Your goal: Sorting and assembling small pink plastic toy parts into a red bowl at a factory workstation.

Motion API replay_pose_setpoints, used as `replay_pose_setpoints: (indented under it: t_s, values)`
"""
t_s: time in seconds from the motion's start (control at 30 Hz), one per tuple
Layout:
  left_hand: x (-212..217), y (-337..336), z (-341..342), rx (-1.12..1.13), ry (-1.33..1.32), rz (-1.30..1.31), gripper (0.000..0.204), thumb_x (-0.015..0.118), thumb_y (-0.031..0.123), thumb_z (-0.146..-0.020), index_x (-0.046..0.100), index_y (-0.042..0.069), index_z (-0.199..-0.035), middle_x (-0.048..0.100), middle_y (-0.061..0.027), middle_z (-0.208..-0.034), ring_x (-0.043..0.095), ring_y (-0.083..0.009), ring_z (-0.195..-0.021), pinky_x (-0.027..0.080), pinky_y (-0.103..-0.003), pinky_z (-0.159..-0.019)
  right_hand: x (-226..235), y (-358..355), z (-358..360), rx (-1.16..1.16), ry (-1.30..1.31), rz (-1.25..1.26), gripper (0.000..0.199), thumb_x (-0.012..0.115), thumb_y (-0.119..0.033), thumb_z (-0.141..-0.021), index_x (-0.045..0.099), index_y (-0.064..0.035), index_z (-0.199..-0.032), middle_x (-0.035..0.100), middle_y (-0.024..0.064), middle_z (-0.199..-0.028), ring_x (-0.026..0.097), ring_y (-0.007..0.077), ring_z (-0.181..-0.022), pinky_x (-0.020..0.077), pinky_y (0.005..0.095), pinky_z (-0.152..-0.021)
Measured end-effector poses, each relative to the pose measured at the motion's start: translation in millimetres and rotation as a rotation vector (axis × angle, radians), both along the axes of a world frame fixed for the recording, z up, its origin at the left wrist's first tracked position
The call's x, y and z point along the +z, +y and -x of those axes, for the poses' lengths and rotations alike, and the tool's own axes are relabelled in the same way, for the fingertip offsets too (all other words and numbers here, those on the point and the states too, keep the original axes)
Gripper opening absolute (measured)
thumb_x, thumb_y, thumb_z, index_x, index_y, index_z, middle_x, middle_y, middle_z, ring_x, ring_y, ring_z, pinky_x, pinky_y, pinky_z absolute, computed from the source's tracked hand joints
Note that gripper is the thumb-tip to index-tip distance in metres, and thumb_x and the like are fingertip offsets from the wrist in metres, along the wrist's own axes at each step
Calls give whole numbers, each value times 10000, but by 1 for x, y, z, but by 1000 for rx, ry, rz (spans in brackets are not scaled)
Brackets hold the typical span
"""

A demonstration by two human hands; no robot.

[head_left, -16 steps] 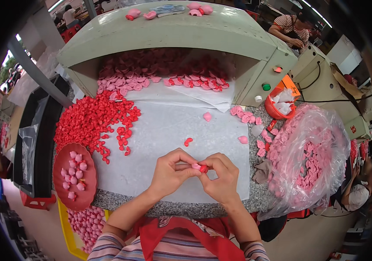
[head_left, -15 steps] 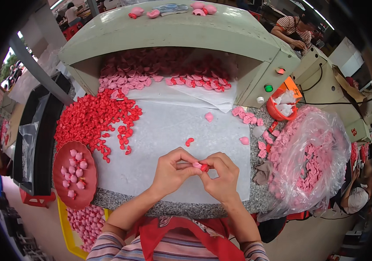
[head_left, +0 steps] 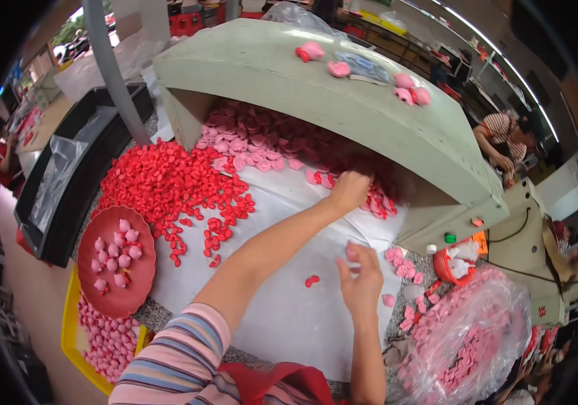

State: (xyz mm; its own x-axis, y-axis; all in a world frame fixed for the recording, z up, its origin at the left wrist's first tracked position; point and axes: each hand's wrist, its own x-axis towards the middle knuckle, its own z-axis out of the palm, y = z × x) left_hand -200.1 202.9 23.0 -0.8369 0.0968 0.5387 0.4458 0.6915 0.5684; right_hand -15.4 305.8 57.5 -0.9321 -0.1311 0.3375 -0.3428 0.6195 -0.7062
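1. The red plate (head_left: 127,304) apparently keeps round pink pieces (head_left: 125,260) from rolling.
2. A white sheet (head_left: 282,324) probably keeps parts clean; one double-lobed red piece (head_left: 312,281) lies on it.
3. The left hand (head_left: 353,191) reaches the cabinet (head_left: 269,61) opening by pink-and-red pieces (head_left: 382,206), fingers curled together; any pinched piece is hidden.
4. The right hand (head_left: 363,277) is half-curled, a pink piece (head_left: 352,252) at its fingertips; I cannot tell whether gripped.

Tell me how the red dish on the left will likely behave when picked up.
The red dish is probably stiff, as it holds an even oval outline. The round pink pieces in it may roll if it tilts, since they look rounded and lie loose with bare dish around them.
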Motion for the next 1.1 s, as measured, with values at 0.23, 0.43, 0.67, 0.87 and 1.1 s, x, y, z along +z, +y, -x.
replay_pose_setpoints:
  t_s: [0.23,0.43,0.67,0.87,1.1]
  values:
    - [8,-64,44,136,431,257,357,604,208,-733,600,49,-1053,575,-195,-1067,546,-359,-983,433,-462,-847,-15,-32,-40,176,-25,-131,253,691,-48,-726,626,-34,-970,593,84,-944,610,187,-760,511,283,-583]
    - [-21,-167,50,351,319,558,576,614,509,-684,551,221,-1179,349,-112,-1359,257,-410,-1255,200,-624,-984,-18,-38,-65,172,-60,-113,258,699,-51,-719,631,-41,-968,603,82,-950,611,183,-761,512,287,-583]
    - [-22,-174,57,452,83,625,600,619,494,-678,508,265,-1223,314,-107,-1357,239,-413,-1231,227,-606,-967,1,-31,-105,147,-197,-59,219,695,-43,-726,645,-39,-939,611,89,-928,618,192,-722,514,281,-586]
    - [-17,-151,68,465,-166,672,626,533,477,-761,399,261,-1334,257,-152,-1418,225,-461,-1257,315,-612,-906,-7,-11,-101,30,-177,4,180,695,-46,-726,656,-34,-901,627,92,-870,622,180,-690,512,272,-581]
    - [-18,-146,86,311,-108,585,368,418,283,-877,522,200,-1220,436,-145,-1310,429,-428,-1148,452,-506,-819,-37,18,-105,-13,-154,-21,192,611,-65,-781,629,-68,-972,615,110,-867,611,201,-666,510,300,-562]
